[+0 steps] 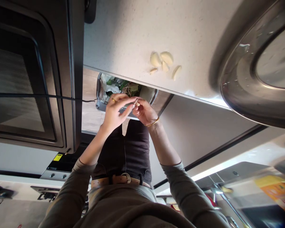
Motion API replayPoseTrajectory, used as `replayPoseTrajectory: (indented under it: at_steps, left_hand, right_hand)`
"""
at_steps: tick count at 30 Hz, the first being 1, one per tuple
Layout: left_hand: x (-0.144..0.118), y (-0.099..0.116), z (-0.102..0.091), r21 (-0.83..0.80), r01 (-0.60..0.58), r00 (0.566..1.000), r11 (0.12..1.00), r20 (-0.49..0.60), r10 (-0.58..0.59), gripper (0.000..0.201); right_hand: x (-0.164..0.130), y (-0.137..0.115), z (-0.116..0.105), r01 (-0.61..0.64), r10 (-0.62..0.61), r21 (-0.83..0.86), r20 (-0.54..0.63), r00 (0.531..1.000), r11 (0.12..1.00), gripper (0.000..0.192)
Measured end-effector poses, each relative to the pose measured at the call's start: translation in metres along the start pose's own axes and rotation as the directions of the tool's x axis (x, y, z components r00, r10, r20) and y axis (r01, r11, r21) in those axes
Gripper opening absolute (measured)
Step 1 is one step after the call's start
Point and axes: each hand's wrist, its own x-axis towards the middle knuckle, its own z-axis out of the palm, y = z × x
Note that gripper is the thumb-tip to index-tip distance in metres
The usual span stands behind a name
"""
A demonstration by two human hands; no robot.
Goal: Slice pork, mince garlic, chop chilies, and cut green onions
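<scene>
My left hand (116,110), with a ring on one finger, and my right hand (146,113), with a bangle at the wrist, meet at the fingertips. Pinched between them is a small garlic clove (136,103), mostly covered by the fingers. Both hands are above a waste bin (101,106) that contains leafy scraps and crumpled plastic. On the pale countertop (133,41) beyond lie several peeled garlic cloves (166,57) in a loose cluster, apart from my hands.
A black microwave-like appliance (73,79) stands at the left, with a dark cable (49,95) crossing in front of it. A shiny steel bowl (237,79) sits at the right of the counter. The counter's front edge runs between the cloves and my hands.
</scene>
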Motion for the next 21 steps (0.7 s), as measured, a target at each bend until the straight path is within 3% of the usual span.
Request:
replayPoseTrajectory:
  at_steps: [6, 14, 21]
  left_hand:
    - [-0.001, 0.000, 0.007, 0.046, -0.070, 0.997, 0.996, 0.015, 0.070, 0.011]
    - [0.000, 0.007, 0.007, 0.098, -0.002, 0.997, 0.995, -0.074, 0.009, 0.015]
    - [-0.004, 0.005, 0.019, -0.048, 0.137, 0.975, 0.989, -0.172, -0.143, 0.022]
  right_hand:
    - [-0.005, 0.000, 0.009, 0.076, -0.093, -0.126, -0.135, 0.986, 0.989, 0.041]
    - [-0.016, 0.000, 0.015, 0.203, -0.212, -0.223, -0.018, 0.977, 0.953, 0.041]
    - [-0.018, 0.009, 0.016, 0.383, -0.424, -0.360, -0.040, 0.905, 0.851, 0.032]
